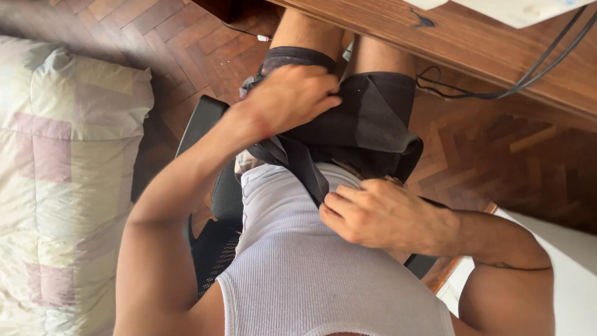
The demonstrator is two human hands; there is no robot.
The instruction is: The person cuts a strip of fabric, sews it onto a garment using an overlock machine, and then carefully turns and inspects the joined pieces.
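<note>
I am sitting in a black chair and looking straight down at my lap, where a dark grey cloth lies bunched over my thighs, just this side of the wooden desk that runs across at one o'clock. My left hand sits at eleven o'clock of the cloth, fingers curled and pressed together over its upper left edge, clamping a fold against my leg. My right hand is down at five o'clock, close to my white ribbed top, with thumb and fingers pinching a narrow strip of the same cloth that runs up between the two hands. As I judge it, the way to do this well is to keep both grips on the hem rather than on loose middle fabric, hold the strip taut without yanking, and keep my wrists low so the cloth does not slide off my knees. I would watch that the fold under the left fingers stays flat, since a twist there would carry down the whole strip. Black cables hang off the desk at two o'clock, well apart from my hands, and a pale patchwork quilt lies at nine o'clock over the herringbone floor.
</note>
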